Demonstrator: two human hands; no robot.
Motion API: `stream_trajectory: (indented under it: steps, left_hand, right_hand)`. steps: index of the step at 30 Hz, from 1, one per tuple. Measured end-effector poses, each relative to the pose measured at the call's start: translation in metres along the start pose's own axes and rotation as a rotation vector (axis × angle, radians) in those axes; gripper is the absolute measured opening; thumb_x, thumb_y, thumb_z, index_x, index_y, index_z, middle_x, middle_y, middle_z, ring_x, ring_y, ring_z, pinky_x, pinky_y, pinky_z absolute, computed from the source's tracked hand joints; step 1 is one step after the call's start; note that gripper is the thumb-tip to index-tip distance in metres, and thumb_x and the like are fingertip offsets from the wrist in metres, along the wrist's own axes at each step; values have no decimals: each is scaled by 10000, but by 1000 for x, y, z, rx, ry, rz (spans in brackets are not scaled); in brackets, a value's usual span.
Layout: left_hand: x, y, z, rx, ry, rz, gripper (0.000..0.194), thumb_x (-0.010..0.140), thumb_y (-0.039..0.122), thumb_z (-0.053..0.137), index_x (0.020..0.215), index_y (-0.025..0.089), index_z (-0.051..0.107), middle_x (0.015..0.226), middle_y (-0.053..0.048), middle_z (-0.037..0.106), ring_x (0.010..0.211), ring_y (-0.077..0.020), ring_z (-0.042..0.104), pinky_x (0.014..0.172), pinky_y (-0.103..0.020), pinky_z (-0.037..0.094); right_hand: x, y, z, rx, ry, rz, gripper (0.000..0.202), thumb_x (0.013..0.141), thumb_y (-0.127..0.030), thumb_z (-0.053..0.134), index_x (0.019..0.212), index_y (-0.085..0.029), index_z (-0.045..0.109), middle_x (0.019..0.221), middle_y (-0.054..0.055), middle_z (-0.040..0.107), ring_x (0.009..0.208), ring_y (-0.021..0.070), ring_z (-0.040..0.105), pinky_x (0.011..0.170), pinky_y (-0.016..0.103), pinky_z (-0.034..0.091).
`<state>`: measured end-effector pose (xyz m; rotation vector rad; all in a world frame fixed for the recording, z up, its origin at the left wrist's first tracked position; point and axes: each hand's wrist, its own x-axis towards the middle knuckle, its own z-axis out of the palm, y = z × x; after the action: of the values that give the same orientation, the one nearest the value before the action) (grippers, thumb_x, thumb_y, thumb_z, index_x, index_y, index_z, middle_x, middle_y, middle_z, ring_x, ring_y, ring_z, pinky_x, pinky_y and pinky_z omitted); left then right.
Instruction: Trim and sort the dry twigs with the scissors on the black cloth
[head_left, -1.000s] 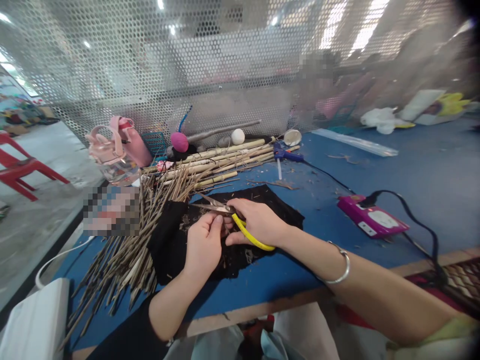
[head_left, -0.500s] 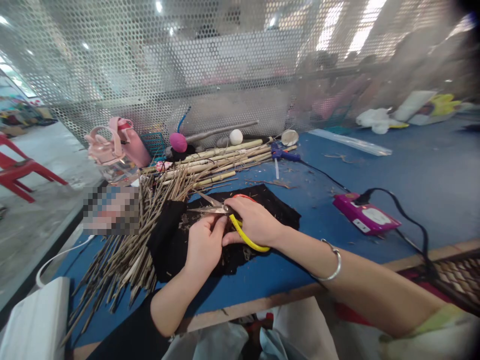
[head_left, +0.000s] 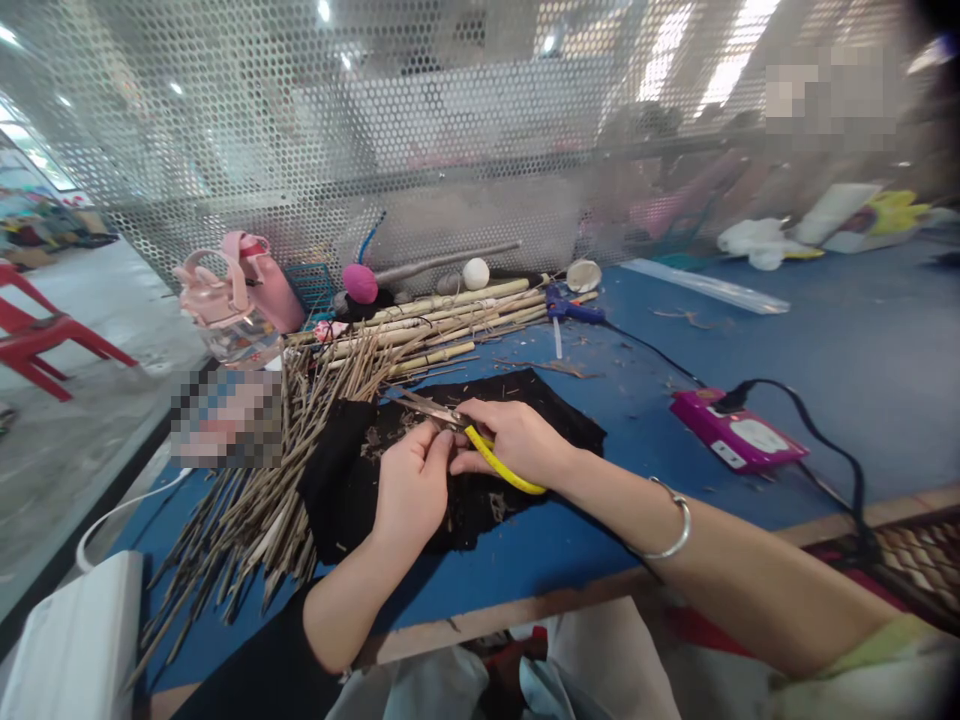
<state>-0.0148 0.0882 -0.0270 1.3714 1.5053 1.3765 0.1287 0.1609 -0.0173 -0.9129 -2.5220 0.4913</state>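
Note:
My right hand (head_left: 517,440) is wrapped round the scissors (head_left: 429,405), whose handle has yellow wrapping. Their blades point left and lie nearly together. Just below the blades, my left hand (head_left: 412,480) has thumb and forefinger pinched together; what they hold is too small or hidden to make out. Under both hands a black cloth (head_left: 559,410) is spread, strewn with bits of dry brown scrap. A heap of thin dry sticks (head_left: 255,510) lies along the cloth's left side.
Bamboo pieces (head_left: 450,310) and a blue glue gun (head_left: 574,307) lie behind the cloth. A magenta power strip (head_left: 739,430) with a black cable sits at right. Pink bottles (head_left: 266,285) stand at back left, before a perforated metal screen (head_left: 450,130). A white box-like object (head_left: 79,640) is front left.
The scissor blades, spread apart before, have come nearly together. My left hand stays pinched just below them. The whole view has shifted slightly.

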Motion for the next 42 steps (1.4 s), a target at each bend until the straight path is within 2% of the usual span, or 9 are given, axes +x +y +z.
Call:
stream_trajectory:
  steps: [5, 9, 14, 23, 30, 34, 38, 42]
  left_hand:
    - [0, -4, 2, -94, -11, -87, 234, 834, 319, 512, 883, 170, 686, 857, -69, 716, 759, -200, 666, 716, -287, 509]
    - [-1, -4, 3, -54, -54, -66, 263, 855, 306, 475, 895, 150, 683, 871, -79, 717, 784, -203, 668, 755, -304, 512]
    - [1, -1, 1, 67, -7, 9, 243, 860, 267, 460, 890, 165, 678, 884, -61, 714, 833, -192, 656, 778, -285, 491]
    - [3, -4, -1, 124, 9, 16, 237, 864, 264, 443, 844, 177, 663, 787, -42, 700, 788, -184, 648, 740, -274, 472]
    - [4, -5, -2, 141, 25, 61, 228, 864, 274, 450, 817, 174, 649, 749, -37, 695, 746, -174, 642, 705, -259, 464]
    - [5, -6, -2, 112, 8, 128, 238, 869, 280, 444, 781, 178, 641, 733, -29, 686, 713, -162, 631, 692, -250, 457]
    - [10, 7, 1, 108, 40, 212, 227, 870, 248, 433, 847, 171, 646, 755, -37, 682, 722, -161, 625, 679, -246, 456]
    - [24, 26, 8, 88, 103, 281, 228, 866, 216, 427, 920, 163, 642, 760, -46, 674, 722, -163, 621, 685, -252, 464]
  right_hand:
    - [0, 7, 4, -88, 38, -112, 846, 542, -749, 612, 1114, -133, 514, 1030, 147, 590, 971, 281, 540, 842, 398, 423]
    - [1, 8, 9, -97, 61, -160, 866, 555, -738, 617, 1150, -121, 492, 1073, 167, 558, 979, 298, 511, 873, 453, 405]
    - [1, 4, 11, -69, 73, -147, 861, 557, -755, 587, 1128, -117, 501, 971, 138, 574, 903, 277, 534, 818, 415, 445]
    - [0, 3, 9, -7, 56, -84, 768, 531, -740, 622, 1028, -158, 553, 898, 101, 601, 856, 254, 580, 765, 372, 472]
    - [2, 2, 5, -7, 75, -73, 653, 574, -689, 648, 961, -170, 570, 849, 81, 635, 780, 218, 606, 689, 300, 466]
    - [2, 4, -1, -18, 51, -89, 501, 669, -624, 629, 895, -179, 586, 796, 61, 655, 682, 177, 608, 626, 253, 444]
    - [6, 4, -13, -43, 78, -144, 439, 737, -584, 589, 900, -176, 587, 794, 59, 663, 696, 177, 618, 626, 243, 442]
    - [22, 6, -28, -94, 206, -232, 494, 747, -580, 577, 1033, -176, 570, 931, 91, 666, 831, 209, 630, 710, 268, 462]
